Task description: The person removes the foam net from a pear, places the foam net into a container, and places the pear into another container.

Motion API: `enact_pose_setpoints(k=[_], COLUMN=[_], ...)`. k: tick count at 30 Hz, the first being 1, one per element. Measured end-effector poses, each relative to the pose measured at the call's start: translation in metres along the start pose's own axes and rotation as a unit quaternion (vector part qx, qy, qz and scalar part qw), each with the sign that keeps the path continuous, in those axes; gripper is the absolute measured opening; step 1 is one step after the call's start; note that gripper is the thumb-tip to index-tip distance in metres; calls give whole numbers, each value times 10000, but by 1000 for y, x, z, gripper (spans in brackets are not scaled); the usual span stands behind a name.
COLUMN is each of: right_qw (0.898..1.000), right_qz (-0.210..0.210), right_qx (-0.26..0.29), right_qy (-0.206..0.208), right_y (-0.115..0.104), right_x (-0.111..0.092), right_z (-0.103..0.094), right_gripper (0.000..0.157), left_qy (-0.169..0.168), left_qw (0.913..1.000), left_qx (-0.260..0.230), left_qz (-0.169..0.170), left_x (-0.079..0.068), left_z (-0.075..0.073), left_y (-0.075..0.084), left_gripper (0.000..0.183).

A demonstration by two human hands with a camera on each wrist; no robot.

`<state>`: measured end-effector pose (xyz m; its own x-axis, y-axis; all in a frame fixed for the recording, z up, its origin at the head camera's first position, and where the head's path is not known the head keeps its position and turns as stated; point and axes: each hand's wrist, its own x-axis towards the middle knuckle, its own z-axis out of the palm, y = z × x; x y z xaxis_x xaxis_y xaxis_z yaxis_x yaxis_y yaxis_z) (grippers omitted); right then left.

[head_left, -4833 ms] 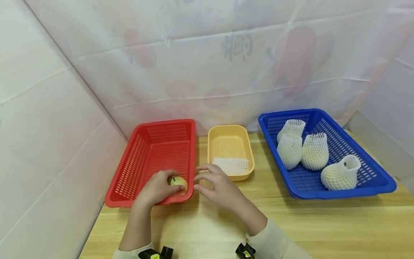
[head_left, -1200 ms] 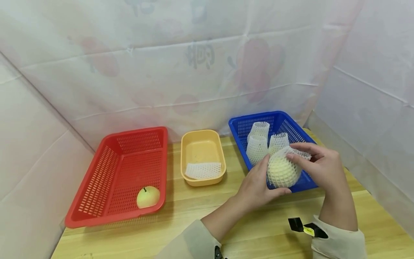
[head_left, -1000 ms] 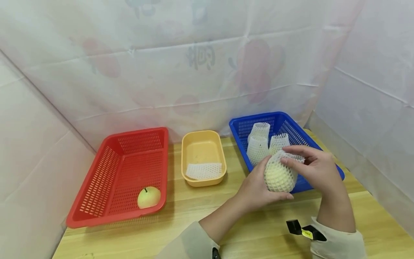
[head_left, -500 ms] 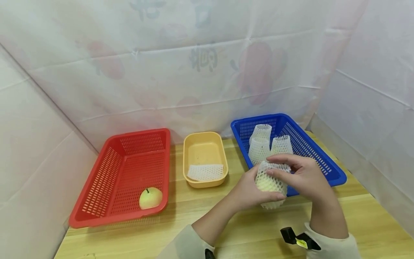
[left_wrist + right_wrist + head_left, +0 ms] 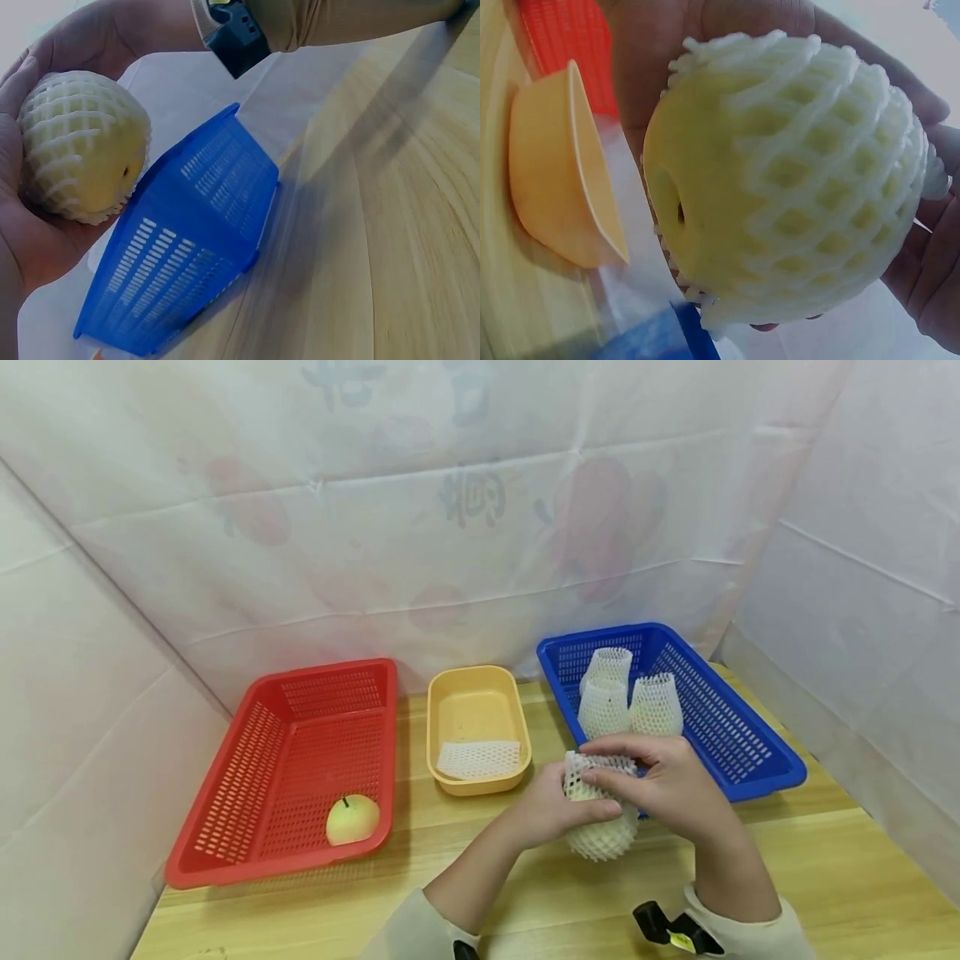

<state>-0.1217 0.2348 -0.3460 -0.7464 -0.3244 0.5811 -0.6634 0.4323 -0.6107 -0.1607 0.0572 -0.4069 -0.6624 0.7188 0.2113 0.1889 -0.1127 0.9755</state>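
Observation:
Both hands are on a pale yellow pear [image 5: 705, 142] wrapped in a white foam net sleeve [image 5: 602, 837], in front of the blue basket's near left corner. My left hand [image 5: 546, 808] grips it from the left, palm behind it and thumb across its front. My right hand [image 5: 670, 781] pinches the sleeve's open upper end between thumb and fingers. Both wrist views show the bare underside of the pear [image 5: 112, 169] at the sleeve's lower opening. A bare pear [image 5: 352, 819] with a dark stem sits in the red basket [image 5: 281, 866], in its near right corner.
The blue basket [image 5: 742, 743] on the right holds three net-wrapped pears [image 5: 656, 706] standing together. Between the baskets, a yellow tray [image 5: 480, 672] holds a flat foam net [image 5: 480, 760]. All stand on a wooden table [image 5: 570, 918] against white cloth walls [image 5: 337, 543].
Over the last second both hands have drawn the wrapped pear left and nearer, away from the blue basket. Earliest, my left hand was at the bare pear and this wrapped one lay in the blue basket.

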Motion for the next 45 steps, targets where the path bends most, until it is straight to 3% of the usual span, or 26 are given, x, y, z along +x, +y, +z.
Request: enact_pose_setpoints(k=[5,9,14,22,27,36,45], right_qw=[9994,9981,9949,9812,9743,9719,9687], right_qz=[15,68,149,708,735,611,562], right_qx=[17,65,215,444,439,79,-61], right_qy=[-355,-607,-979,-1741,-2082,-2273,-2417], right_y=[2,4,12,23,27,31,34], right_x=[1,2,3,5,7,8,11], right_z=[15,28,45,69,76,82,89], right_gripper=[29,24,21,20,27,42,20], left_qy=[339,619,736,925,1079,1112,1060], left_qw=[9994,9979,9964,9926,9887,9863,9896], left_qx=[6,93,262,542,791,1016,768], left_qz=[-21,-150,-338,-570,-672,-669,-587], left_x=[-11,-23,-40,-62,-75,-86,-97], left_z=[-4,-8,-18,-31,-43,-56,-61], left_y=[-6,-15,-27,-49,-57,-58,-62], left_gripper=[36,33,29,30,29,30,31])
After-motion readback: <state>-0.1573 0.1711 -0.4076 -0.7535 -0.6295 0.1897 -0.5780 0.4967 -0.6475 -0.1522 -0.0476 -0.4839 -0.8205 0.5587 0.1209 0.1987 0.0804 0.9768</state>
